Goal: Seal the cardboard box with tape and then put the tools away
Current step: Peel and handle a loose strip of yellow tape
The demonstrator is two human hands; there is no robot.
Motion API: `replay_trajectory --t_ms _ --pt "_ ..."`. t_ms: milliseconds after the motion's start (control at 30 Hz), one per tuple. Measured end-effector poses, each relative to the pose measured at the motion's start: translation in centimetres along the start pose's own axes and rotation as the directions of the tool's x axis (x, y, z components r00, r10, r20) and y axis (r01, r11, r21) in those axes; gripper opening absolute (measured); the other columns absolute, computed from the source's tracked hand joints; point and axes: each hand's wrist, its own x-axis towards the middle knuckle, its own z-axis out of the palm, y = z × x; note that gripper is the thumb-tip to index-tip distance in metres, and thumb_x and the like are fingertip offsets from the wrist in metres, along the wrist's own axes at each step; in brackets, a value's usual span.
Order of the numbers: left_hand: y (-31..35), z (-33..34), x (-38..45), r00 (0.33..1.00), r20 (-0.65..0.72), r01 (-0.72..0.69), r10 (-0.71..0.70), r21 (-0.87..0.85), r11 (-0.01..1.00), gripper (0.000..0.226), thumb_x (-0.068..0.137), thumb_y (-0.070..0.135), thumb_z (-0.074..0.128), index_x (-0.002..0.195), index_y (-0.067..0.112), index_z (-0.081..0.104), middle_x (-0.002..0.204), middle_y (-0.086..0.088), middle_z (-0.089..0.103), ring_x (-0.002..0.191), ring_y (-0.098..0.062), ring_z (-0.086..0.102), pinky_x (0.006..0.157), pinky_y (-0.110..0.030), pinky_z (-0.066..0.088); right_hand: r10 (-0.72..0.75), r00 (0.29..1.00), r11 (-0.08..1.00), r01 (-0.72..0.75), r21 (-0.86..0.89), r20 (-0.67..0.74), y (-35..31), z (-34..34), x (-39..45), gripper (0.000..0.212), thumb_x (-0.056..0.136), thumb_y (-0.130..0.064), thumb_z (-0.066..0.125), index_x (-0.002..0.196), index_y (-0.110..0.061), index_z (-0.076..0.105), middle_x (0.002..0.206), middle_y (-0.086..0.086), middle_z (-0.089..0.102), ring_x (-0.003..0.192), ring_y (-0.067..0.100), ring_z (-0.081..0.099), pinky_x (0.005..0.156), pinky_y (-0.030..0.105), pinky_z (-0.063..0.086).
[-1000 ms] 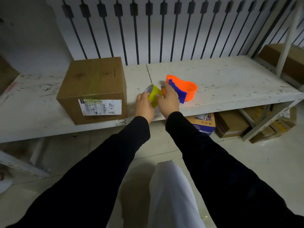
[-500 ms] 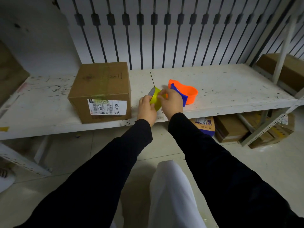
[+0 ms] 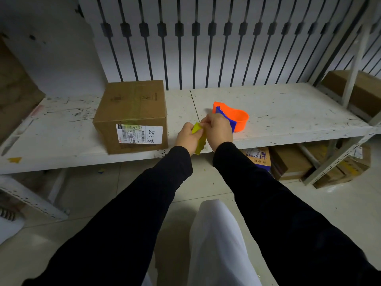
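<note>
Both hands, the left hand [image 3: 188,137] and the right hand [image 3: 218,131], are grasping the yellow tape [image 3: 199,139] beside the cardboard box [image 3: 132,114] on the shelf [image 3: 288,112].

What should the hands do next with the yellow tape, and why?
Probably carry the yellow tape left to the cardboard box. Both the left hand and the right hand pinch it above the shelf edge, a loose strip hangs down, and the box sits just to their left.
</note>
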Motion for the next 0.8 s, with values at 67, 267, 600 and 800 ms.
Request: replay_trajectory --t_ms 67,267,600,800 --pt "0.2 0.1 -0.1 0.999 0.032 0.011 -0.011 -0.003 1.0 0.016 0.099 0.028 0.041 0.098 0.012 0.037 0.096 -0.008 0.048 0.062 -0.01 0.046 0.048 -0.016 0.037 0.006 1.0 1.0 -0.006 -0.018 0.008 0.2 -0.2 -0.1 0.018 0.091 -0.008 0.05 0.099 -0.003 0.066 0.107 0.014 0.066 0.097 0.027 0.062 0.081 0.028 0.047" --pt "0.4 0.8 0.0 0.999 0.028 0.038 -0.04 0.069 0.997 0.02 0.097 0.028 0.043 0.105 0.009 0.046 0.099 -0.014 0.055 0.066 -0.017 0.05 0.059 -0.021 0.045 -0.05 0.999 0.999 0.05 -0.02 -0.013 0.4 -1.4 -0.5 0.017 0.091 -0.003 0.05 0.097 0.001 0.066 0.11 0.016 0.064 0.103 0.027 0.06 0.08 0.022 0.039" --pt "-0.6 0.4 0.2 0.993 -0.089 0.083 -0.076 0.077 0.994 0.052 0.088 0.042 0.055 0.123 0.005 0.045 0.12 -0.017 0.057 0.111 -0.032 0.053 0.091 -0.033 0.041 -0.139 0.99 0.99 0.14 -0.034 0.027 -0.4 -2.1 -0.4 0.017 0.091 -0.005 0.051 0.099 -0.001 0.066 0.108 0.014 0.063 0.099 0.026 0.06 0.077 0.021 0.041" --pt "0.2 0.5 -0.2 0.997 -0.051 -0.053 0.055 0.039 0.998 0.028 0.093 0.036 0.051 0.113 0.017 0.054 0.114 -0.008 0.04 0.093 -0.019 0.044 0.088 -0.028 0.039 -0.043 0.992 0.983 0.021 0.18 0.12 -0.6 -2.9 0.3 0.012 0.092 -0.004 0.048 0.085 -0.011 0.056 0.095 0.008 0.057 0.082 0.024 0.058 0.049 0.02 0.038"
